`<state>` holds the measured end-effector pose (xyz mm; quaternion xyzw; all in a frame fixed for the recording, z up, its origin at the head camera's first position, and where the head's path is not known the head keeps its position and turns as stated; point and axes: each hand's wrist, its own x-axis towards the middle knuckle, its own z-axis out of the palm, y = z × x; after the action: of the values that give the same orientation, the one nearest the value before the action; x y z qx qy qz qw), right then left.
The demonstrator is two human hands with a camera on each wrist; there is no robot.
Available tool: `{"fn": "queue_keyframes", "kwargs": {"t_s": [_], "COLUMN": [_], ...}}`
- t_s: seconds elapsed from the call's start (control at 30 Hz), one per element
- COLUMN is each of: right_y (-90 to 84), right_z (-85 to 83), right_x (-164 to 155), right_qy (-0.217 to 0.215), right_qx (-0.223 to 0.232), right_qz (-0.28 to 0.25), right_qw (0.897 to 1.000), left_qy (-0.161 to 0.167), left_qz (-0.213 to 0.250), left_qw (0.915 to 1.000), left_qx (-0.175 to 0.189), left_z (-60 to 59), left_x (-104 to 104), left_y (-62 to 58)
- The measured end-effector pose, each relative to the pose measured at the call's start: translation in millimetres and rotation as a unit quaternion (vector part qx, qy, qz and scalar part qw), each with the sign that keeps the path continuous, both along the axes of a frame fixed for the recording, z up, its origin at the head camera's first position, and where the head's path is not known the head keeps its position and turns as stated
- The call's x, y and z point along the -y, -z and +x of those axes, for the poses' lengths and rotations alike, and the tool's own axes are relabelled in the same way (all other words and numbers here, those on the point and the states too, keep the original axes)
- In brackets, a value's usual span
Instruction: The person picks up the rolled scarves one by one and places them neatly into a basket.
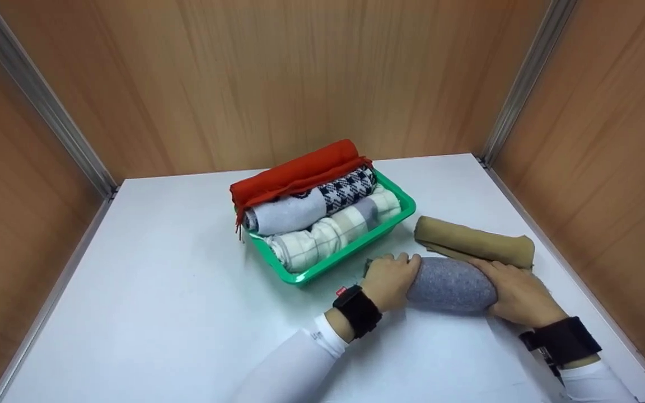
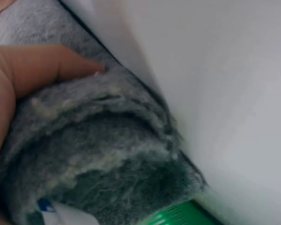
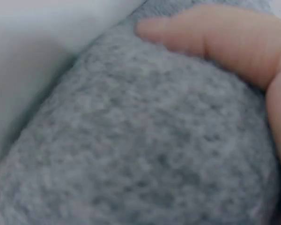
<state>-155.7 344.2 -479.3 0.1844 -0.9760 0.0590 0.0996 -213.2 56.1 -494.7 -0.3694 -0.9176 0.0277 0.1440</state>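
Observation:
A rolled grey scarf of fuzzy cloth lies on the white table, between both hands. My left hand grips its left end, fingers over the top. In the left wrist view the thumb presses on the roll, and the layered end of the scarf shows loose folds. At the other end my right hand holds the roll. The right wrist view has a digit lying along the grey cloth; the remaining fingers there are hidden.
Just behind the grey roll lies a rolled olive-brown cloth. To the left stands a green basket with a red fringed scarf, a houndstooth-patterned roll and a cream checked roll. Wooden panels enclose the white table.

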Motion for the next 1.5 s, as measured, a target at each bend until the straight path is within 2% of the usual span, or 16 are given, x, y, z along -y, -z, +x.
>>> {"fn": "queue_keyframes", "kwargs": {"t_s": [0.1,0.47,0.8,1.07,1.27,1.5], "right_y": [-2.1,-13.3,-32.6,-41.0,-47.6,-54.7], "right_z": [-0.6,0.4,-0.7,-3.0,-6.5,-10.9], "right_x": [0,4,9,15,20,25], "right_qy": [-0.001,-0.006,-0.021,-0.041,-0.052,-0.071], "right_qx": [-0.01,-0.026,-0.067,-0.089,-0.13,-0.168], "right_qz": [-0.002,-0.002,-0.01,-0.012,0.0,0.005], "right_qw": [1.0,1.0,0.997,0.995,0.99,0.983], "left_qy": [0.0,-0.005,0.003,-0.001,-0.003,0.0], "left_qz": [-0.004,0.001,0.042,0.035,0.035,0.053], "left_qw": [0.9999,0.9998,0.9955,0.9959,0.9959,0.9918], "left_qx": [-0.012,-0.022,-0.084,-0.083,-0.083,-0.116], "left_z": [2.7,14.3,27.7,35.5,39.2,42.2], "left_x": [1,6,15,24,32,42], "left_y": [-2.6,-11.9,-26.3,-36.7,-46.4,-53.8]}}
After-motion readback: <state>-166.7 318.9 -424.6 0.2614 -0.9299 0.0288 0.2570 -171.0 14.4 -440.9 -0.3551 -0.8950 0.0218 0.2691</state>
